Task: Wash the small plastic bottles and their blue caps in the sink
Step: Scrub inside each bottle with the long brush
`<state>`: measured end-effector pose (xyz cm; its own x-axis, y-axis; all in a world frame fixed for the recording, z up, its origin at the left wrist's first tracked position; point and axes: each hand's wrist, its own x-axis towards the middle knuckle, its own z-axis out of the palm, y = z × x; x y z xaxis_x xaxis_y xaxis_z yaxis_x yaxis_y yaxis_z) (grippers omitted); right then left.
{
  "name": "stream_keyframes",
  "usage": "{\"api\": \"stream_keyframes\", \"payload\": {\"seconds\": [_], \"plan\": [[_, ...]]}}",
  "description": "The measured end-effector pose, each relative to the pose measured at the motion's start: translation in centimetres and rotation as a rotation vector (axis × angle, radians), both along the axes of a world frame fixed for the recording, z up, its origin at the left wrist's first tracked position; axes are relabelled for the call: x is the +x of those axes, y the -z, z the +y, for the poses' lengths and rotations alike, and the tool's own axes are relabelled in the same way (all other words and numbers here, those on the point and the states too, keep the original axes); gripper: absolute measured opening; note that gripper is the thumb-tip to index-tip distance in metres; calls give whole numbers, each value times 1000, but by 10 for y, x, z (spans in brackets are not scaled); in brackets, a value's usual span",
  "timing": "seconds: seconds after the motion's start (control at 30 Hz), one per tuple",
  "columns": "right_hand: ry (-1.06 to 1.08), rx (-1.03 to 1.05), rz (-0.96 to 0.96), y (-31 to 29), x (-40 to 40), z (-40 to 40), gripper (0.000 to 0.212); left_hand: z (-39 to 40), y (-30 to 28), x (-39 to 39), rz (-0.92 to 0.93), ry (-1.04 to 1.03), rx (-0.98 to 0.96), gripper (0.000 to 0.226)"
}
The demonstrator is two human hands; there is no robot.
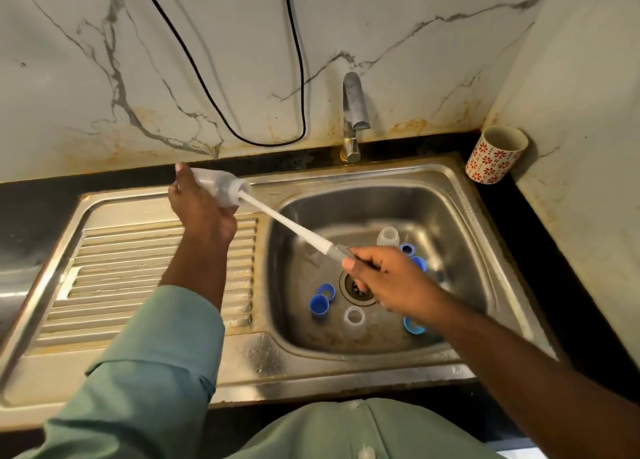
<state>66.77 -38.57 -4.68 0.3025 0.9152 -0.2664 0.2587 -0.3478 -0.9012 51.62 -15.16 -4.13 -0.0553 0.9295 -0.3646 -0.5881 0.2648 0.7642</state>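
My left hand [199, 205] grips a small clear plastic bottle [221, 186] held sideways above the draining board, its mouth toward the sink. My right hand [388, 278] holds the handle of a white bottle brush [287, 223] whose far end is inside that bottle. In the steel sink basin [460, 250] lie another clear bottle [387, 236] at the back, one more clear bottle [354, 317] near the front, and several blue caps, among them a pair [322, 299] left of the drain and one cap [412, 325] at the front right.
A steel tap [353, 119] stands behind the basin, with no water visible from it. The ribbed draining board [138, 278] lies to the left. A red-patterned cup [495, 155] sits on the black counter at the back right. A black cable [242, 129] hangs on the marble wall.
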Motion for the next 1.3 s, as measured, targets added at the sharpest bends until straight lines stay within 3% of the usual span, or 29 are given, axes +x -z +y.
{"api": "stream_keyframes", "payload": {"seconds": [0.1,0.17,0.2,0.23,0.27,0.33,0.37,0.4,0.47,0.5,0.53,0.6,0.63,0.73,0.83,0.93,1.0,1.1,1.13,1.3], "plan": [[126,-28,424,6,-18,-13,20,-12,7,8,-5,154,52,45],[56,-96,789,5,-12,-20,27,-11,5,13,-76,322,50,40],[12,-136,910,2,-2,-23,30,-8,2,13,-80,356,58,38],[-7,-168,906,-1,11,-25,31,-3,0,13,-88,373,66,37],[-17,-183,772,-4,24,-25,31,-2,-3,13,-46,367,80,36],[4,-124,184,-15,36,-20,25,-7,-5,20,118,327,144,38],[24,-45,-4,-18,36,-17,20,-12,-3,23,161,290,162,41],[26,-6,-20,-20,33,-17,18,-13,1,24,153,279,169,41],[-42,-47,315,-22,25,-20,21,-11,1,24,37,314,160,37],[-59,-78,360,-22,25,-23,23,-9,0,21,8,312,150,38],[-61,-91,245,-20,30,-24,24,-8,0,20,33,295,134,42],[-17,-41,-229,-20,37,-22,23,-10,4,18,125,259,99,53],[-18,1,-301,-19,36,-20,23,-12,6,18,115,255,76,57],[-103,-13,-183,-19,30,-23,27,-15,7,18,63,203,14,58],[0,-5,-505,-19,51,-28,42,-16,10,13,94,115,-50,51],[20,97,-868,-16,51,-35,45,-19,14,9,-6,139,-87,68],[64,76,-803,-8,47,-37,38,-23,9,8,-68,195,-130,82],[94,-43,-329,2,47,-34,14,-23,7,11,-100,230,-173,77],[91,-35,-290,5,46,-34,11,-23,6,13,-105,224,-191,72],[74,42,-698,13,40,-35,50,-29,5,18,-137,182,-235,61]]}}
